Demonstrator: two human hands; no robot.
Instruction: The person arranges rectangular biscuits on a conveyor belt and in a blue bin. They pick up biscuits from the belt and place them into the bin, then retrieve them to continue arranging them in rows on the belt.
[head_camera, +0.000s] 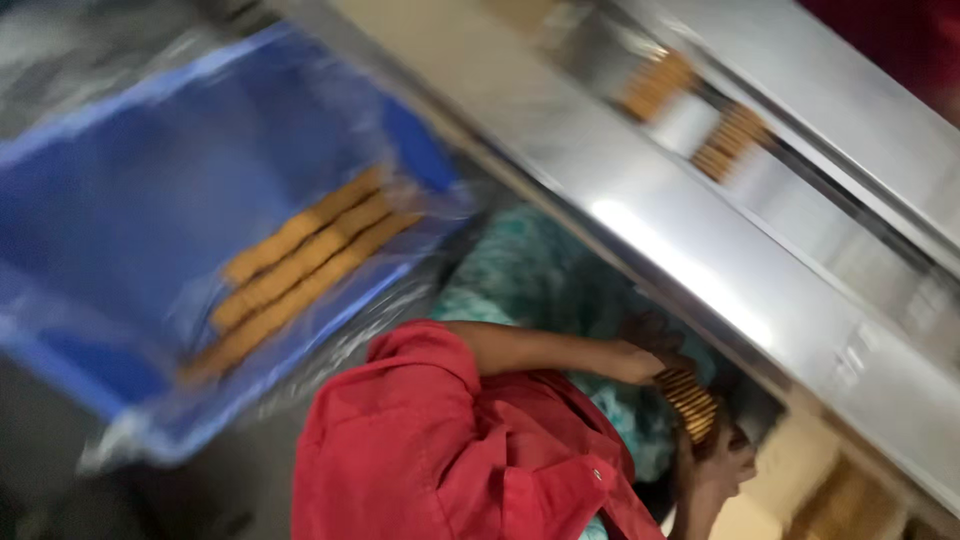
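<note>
A blue plastic crate (130, 210), up and left of the hands, is lined with clear film and holds three rows of golden-brown biscuits (300, 265). A short stack of round biscuits (690, 402) is clasped endwise between the left hand (640, 355) and right hand (722, 460), beneath a steel conveyor frame (680, 260).

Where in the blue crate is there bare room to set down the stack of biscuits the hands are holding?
The blue crate is bare across its upper-left floor, between the far wall and the three biscuit rows. It is crowded along the near wall, where those rows lie. Both the left hand and right hand clasp the biscuit stack beside the steel conveyor.
</note>
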